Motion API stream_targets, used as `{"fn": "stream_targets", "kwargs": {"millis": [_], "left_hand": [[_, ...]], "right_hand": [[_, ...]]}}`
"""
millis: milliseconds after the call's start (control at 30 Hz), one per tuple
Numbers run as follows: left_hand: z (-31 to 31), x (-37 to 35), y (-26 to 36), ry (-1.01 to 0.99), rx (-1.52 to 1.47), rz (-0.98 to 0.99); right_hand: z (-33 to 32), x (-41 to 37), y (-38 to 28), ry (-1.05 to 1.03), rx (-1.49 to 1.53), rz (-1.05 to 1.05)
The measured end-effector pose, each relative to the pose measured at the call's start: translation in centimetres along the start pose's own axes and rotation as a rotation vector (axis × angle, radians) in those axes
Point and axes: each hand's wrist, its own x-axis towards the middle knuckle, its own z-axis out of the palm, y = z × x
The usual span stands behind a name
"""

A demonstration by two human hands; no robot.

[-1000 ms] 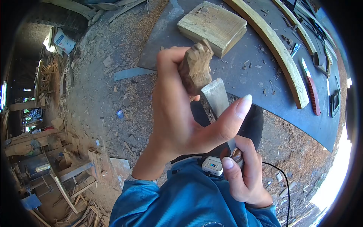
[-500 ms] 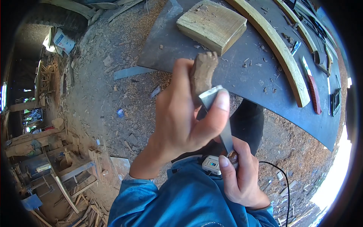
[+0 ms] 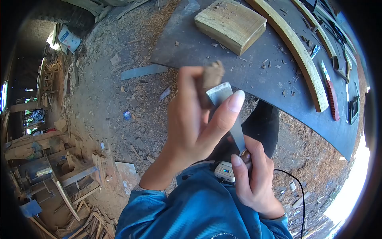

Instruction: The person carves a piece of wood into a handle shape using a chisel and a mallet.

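Observation:
My left hand (image 3: 187,123) is closed around a brown, uneven, stone-like piece (image 3: 213,75) whose exact kind I cannot make out. This piece lies behind the wide metal end of a chisel (image 3: 220,94), and my left thumb rests along the blade's edge. Whether the piece touches the steel is hidden. Lower down, close to my body, my right hand (image 3: 256,183) grips the chisel by its brown wooden handle (image 3: 246,156). The blade slants up and left from that handle toward my left hand.
Beyond my hands is a dark tabletop (image 3: 274,85) bearing a thick wood block (image 3: 230,26), a curved wooden piece (image 3: 298,55) and a red-handled knife (image 3: 332,99). A white device (image 3: 225,171) sits at my waist beside a black cable (image 3: 303,199). Scrap timber lies at left.
The chisel's end has turned so more of its flat face shows. The brown piece has shifted slightly down behind it. My right hand stays nearly in place; the table appears slightly farther right.

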Motion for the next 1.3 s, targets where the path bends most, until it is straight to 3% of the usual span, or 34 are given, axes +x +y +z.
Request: {"fn": "stream_targets", "kwargs": {"millis": [33, 67, 300, 500, 600, 700, 733, 933, 1033, 1300], "left_hand": [[0.1, 0.4, 0.1, 0.063, -0.06, 0.039], [0.0, 0.1, 1.5, 0.016, -0.048, -0.113], [0.2, 1.2, -0.5, 0.061, 0.208, 0.309], [0.6, 2.0, -1.4, 0.139, 0.275, 0.474], [1.0, 2.1, -1.3, 0.12, 0.218, 0.455], [1.0, 1.3, 0.7, 0.112, 0.085, 0.109], [0.7, 2.1, -0.9, 0.169, 0.053, 0.311], [-0.1, 1.5, -0.4, 0.059, 0.102, 0.163], [-0.7, 1.1, -0.6, 0.02, 0.088, 0.191], [-1.1, 0.1, 2.2, 0.019, 0.139, 0.036]], "right_hand": [[0.1, -0.2, 0.1, -0.007, 0.048, 0.009], [0.1, -0.3, 0.2, -0.013, 0.097, 0.017], [-1.2, -0.2, -0.8, -0.182, 0.349, 0.233], [-1.3, -0.4, -0.8, -0.181, 0.422, 0.243], [-1.4, -0.3, -0.7, -0.183, 0.424, 0.253], [-1.4, -0.4, -0.6, -0.193, 0.414, 0.249], [-1.1, -0.6, -0.6, -0.189, 0.398, 0.231], [-0.1, -1.0, 0.3, -0.09, 0.247, 0.081], [0.3, -1.1, 0.5, -0.042, 0.114, -0.018], [0.9, -1.0, 0.0, 0.059, -0.203, -0.141]]}}
